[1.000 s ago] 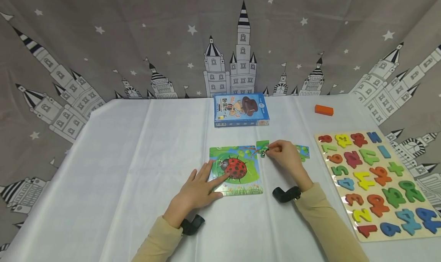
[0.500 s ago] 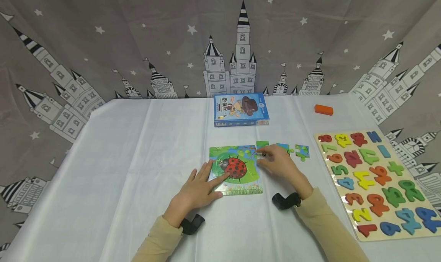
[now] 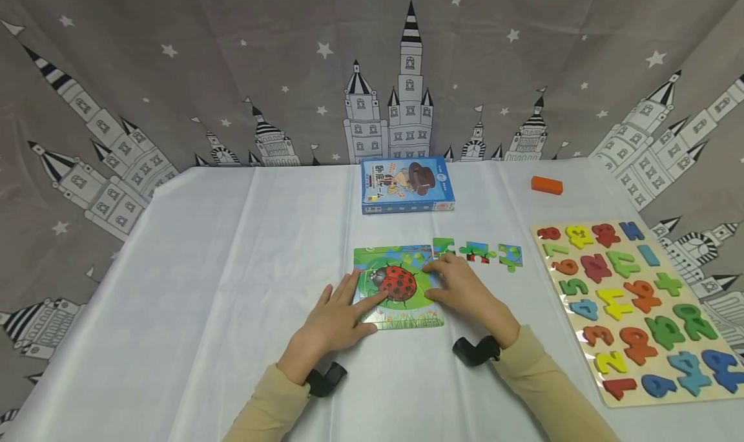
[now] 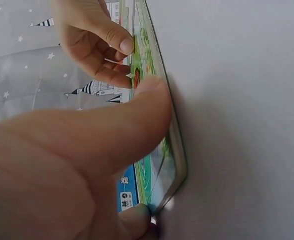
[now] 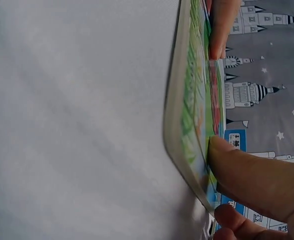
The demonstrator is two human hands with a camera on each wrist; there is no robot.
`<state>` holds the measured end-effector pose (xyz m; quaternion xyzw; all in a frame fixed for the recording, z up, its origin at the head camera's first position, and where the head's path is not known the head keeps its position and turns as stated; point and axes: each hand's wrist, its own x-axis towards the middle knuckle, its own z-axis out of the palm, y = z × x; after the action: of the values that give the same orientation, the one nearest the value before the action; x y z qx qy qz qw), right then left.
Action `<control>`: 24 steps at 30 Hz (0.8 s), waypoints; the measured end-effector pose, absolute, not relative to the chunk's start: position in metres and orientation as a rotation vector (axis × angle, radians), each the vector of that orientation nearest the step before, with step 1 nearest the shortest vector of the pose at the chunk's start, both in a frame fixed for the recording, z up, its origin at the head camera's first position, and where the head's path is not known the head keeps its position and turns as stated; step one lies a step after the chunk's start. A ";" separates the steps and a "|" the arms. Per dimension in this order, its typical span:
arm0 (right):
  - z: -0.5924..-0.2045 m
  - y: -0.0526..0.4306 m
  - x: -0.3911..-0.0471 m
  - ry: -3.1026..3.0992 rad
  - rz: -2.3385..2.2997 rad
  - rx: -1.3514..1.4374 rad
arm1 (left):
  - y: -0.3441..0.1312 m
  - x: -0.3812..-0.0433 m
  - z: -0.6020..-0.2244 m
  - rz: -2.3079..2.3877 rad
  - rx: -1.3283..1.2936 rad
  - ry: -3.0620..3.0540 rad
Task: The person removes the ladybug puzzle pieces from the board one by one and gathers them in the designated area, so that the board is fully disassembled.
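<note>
The ladybug puzzle board [image 3: 401,319] lies flat on the white cloth. My left hand [image 3: 334,319] rests on its left side with fingers spread; in the left wrist view the thumb [image 4: 142,117] lies along the board's near edge. My right hand [image 3: 465,290] is at the board's right side, thumb and index finger apart, pinching a green puzzle piece against the board; the fingers hide much of the piece. In the right wrist view the right thumb [image 5: 226,150] touches the picture near the corner.
Loose puzzle pieces [image 3: 478,252] lie in a row beyond the right hand. A blue game box [image 3: 407,187] stands behind the board. At the right are a wooden number board [image 3: 633,313] and an orange block [image 3: 546,185].
My right hand has moved left and nearer, from beside the loose pieces onto the board's right side, carrying a small piece. The middle loose piece is uncovered. My left hand has stayed put.
</note>
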<state>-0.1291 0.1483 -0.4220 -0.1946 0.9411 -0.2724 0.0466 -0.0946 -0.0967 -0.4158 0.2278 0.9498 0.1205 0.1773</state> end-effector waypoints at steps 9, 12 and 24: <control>-0.422 0.146 -0.131 2.836 -0.955 -0.540 | -0.094 -0.094 -0.416 0.347 0.635 2.694; -0.424 0.146 -0.131 2.804 -1.022 -0.528 | -0.093 -0.094 -0.416 0.353 0.632 2.695; -0.423 0.169 -0.129 2.684 -1.440 -0.357 | -0.093 -0.094 -0.416 0.362 0.623 2.698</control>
<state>-0.1294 0.1693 -0.4226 -0.1162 0.8745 -0.4693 0.0375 -0.0942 -0.0934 -0.4164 0.2198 0.9515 0.1277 0.1736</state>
